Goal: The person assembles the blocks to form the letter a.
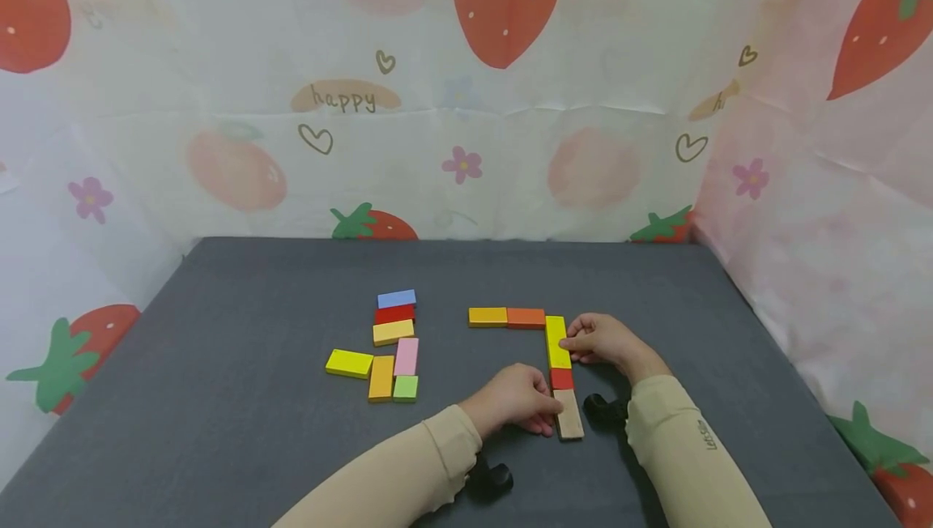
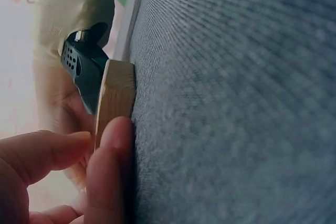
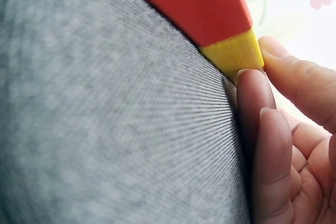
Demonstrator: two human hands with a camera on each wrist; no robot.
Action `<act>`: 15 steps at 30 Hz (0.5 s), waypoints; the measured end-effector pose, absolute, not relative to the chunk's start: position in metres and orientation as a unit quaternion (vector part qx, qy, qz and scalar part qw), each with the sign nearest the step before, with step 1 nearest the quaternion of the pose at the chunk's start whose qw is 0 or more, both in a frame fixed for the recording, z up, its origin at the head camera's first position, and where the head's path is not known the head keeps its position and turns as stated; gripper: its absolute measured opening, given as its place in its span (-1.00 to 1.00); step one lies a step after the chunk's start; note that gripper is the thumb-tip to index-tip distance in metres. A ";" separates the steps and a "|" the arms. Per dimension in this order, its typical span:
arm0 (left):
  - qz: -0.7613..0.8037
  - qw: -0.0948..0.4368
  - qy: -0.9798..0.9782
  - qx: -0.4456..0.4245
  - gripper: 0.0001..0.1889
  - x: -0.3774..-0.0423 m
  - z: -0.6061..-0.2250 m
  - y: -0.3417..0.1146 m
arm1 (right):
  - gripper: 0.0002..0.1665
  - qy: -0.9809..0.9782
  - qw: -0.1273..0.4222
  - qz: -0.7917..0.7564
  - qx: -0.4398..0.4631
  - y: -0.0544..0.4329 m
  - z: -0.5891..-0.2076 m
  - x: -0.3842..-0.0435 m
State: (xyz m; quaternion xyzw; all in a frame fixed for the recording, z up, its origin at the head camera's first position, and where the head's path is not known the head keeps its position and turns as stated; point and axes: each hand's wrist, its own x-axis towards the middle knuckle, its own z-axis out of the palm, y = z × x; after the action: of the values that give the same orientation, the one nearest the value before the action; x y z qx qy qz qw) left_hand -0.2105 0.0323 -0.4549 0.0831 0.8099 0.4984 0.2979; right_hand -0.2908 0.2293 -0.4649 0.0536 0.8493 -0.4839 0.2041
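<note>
In the head view my left hand (image 1: 516,400) is at the left edge of a plain wooden block (image 1: 569,415), thumb and fingertips pinching that edge. The left wrist view shows the same wooden block (image 2: 117,90) lying flat on the cloth, a fingertip against its side. My right hand (image 1: 608,343) pinches the right edge of a long yellow block (image 1: 556,338). Up close in the right wrist view, the thumb is on the top edge of the yellow block (image 3: 234,53) and a finger at its side. Between the two held blocks lies a red block (image 1: 561,379).
An orange block (image 1: 526,318) and an amber block (image 1: 487,317) run left from the yellow one's top. Farther left lies another group of several coloured blocks, among them a pink block (image 1: 406,357) and a blue block (image 1: 397,299). Dark grey cloth covers the table (image 1: 255,431).
</note>
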 end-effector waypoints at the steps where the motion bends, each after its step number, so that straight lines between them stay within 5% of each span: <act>1: 0.489 0.297 0.815 0.087 -0.80 -0.211 -0.455 0.033 | -0.73 0.850 0.204 -0.483 0.054 0.229 -0.465 -0.291; 15: 0.428 0.314 0.836 0.138 -0.73 -0.204 -0.454 0.034 | -0.73 0.843 0.213 -0.491 0.047 0.228 -0.460 -0.288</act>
State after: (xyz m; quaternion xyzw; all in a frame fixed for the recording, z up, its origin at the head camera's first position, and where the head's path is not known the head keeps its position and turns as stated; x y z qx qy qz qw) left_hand -0.2043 0.0340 -0.4544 0.1383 0.8362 0.4281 0.3136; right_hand -0.2882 0.2283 -0.4601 0.0473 0.8434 -0.4912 0.2127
